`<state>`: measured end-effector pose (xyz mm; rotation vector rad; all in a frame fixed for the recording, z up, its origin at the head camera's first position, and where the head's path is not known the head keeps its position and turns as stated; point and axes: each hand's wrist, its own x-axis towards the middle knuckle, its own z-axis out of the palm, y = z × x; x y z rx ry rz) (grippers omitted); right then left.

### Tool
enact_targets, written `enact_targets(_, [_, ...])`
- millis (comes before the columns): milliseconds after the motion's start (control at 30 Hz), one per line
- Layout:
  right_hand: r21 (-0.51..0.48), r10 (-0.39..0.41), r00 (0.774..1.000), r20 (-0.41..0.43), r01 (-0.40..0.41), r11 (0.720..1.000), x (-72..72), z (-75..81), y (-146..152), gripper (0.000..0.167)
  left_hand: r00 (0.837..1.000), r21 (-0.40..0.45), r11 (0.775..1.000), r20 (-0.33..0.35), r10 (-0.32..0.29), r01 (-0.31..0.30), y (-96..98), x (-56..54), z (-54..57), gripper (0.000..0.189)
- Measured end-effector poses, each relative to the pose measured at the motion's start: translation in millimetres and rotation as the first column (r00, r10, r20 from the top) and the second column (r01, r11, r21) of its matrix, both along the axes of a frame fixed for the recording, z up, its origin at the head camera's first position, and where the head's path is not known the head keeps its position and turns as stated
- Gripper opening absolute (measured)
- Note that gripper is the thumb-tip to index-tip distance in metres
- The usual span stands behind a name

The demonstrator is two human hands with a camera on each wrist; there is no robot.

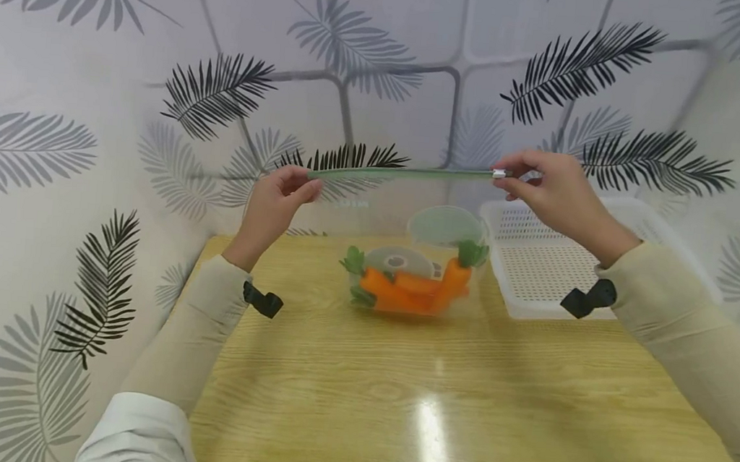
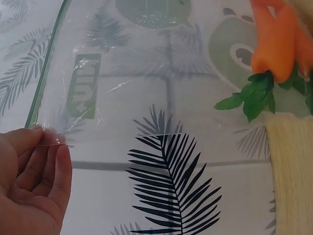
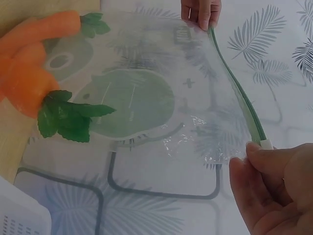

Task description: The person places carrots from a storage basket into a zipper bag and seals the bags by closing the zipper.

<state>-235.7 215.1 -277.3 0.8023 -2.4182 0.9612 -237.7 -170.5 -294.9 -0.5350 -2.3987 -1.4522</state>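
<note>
A clear zip bag [image 1: 385, 203] with a green zip strip along its top hangs between my two hands, carrots inside. My left hand [image 1: 279, 202] pinches the bag's upper left corner. At the other end, my right hand [image 1: 552, 194] pinches the corner by a white zip slider [image 1: 499, 174]. The orange carrots [image 1: 414, 289] with green leafy tops lie bunched at the bottom of the bag. Pale green printed shapes mark the plastic, as the right wrist view shows. In the left wrist view, thumb and fingers of the left hand [image 2: 36, 171] meet on the corner.
A white perforated basket [image 1: 511, 304] stands on the wooden table [image 1: 344, 388] behind and right of the bag. The wall [image 1: 385, 43] behind is covered in a leaf pattern. Black straps [image 1: 263, 300] sit around both wrists.
</note>
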Motion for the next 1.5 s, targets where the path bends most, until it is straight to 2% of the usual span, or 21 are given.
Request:
enact_targets(267, [0.073, -0.077, 0.995, 0.057, 0.073, 0.995, -35.4, 1.0, -5, 0.021, 0.988, 0.061, 0.997, 0.144, -0.062, 0.054, -1.7, -40.0, -3.8, 0.030])
enact_targets(467, [0.090, -0.112, 0.991, 0.072, 0.105, 0.990, -60.3, 3.7, -5, 0.021, 0.987, 0.064, 0.997, 0.153, -0.040, 0.031, 8.3, -61.6, -3.5, 0.025])
enact_targets(667, [0.033, -0.137, 0.982, 0.128, 0.134, 0.990, -83.0, -3.4, -4, 0.021, 0.978, 0.170, 0.985, 0.208, -0.035, -0.001, 20.5, -86.9, -1.5, 0.024])
enact_targets(733, [0.004, -0.132, 0.984, 0.119, 0.133, 0.991, -88.6, -9.6, -3, 0.019, 0.982, 0.171, 0.985, 0.187, -0.022, -0.011, 24.0, -90.4, -0.9, 0.023])
enact_targets(833, [-0.008, -0.120, 0.989, 0.086, 0.121, 0.993, -89.4, -18.1, 0, 0.015, 0.993, 0.119, 0.993, 0.117, -0.019, 0.005, 27.0, -85.4, -1.3, 0.024])
enact_targets(933, [0.009, -0.101, 0.993, 0.058, 0.101, 0.995, -80.1, -24.3, 5, 0.016, 0.996, 0.048, 0.997, 0.066, -0.065, 0.062, 22.2, -80.4, -7.6, 0.025])
enact_targets(1000, [0.026, -0.076, 0.997, 0.029, 0.076, 0.997, -71.4, -29.4, 9, 0.016, 0.993, -0.004, 0.995, 0.063, -0.103, 0.104, 14.0, -81.7, -16.3, 0.024])
enact_targets(1100, [0.064, -0.032, 0.999, -0.010, 0.032, 0.997, -55.6, -39.6, 16, 0.017, 0.986, -0.090, 0.985, 0.094, -0.136, 0.144, 3.3, -80.6, -28.1, 0.026])
enact_targets(1167, [0.080, 0.004, 1.000, -0.028, -0.001, 0.997, -45.4, -47.5, 19, 0.017, 0.982, -0.151, 0.974, 0.105, -0.156, 0.171, -1.5, -76.1, -34.7, 0.028])
enact_targets(1300, [0.094, 0.037, 0.999, -0.011, -0.036, 0.995, -24.8, -60.3, 24, 0.018, 0.968, -0.234, 0.941, 0.120, -0.220, 0.243, -5.7, -57.7, -44.1, 0.027])
enact_targets(1500, [0.156, 0.105, 0.994, -0.020, -0.101, 0.983, 0.0, -80.9, 26, 0.026, 0.936, -0.339, 0.874, 0.084, -0.341, 0.349, -6.8, -29.1, -65.7, 0.023])
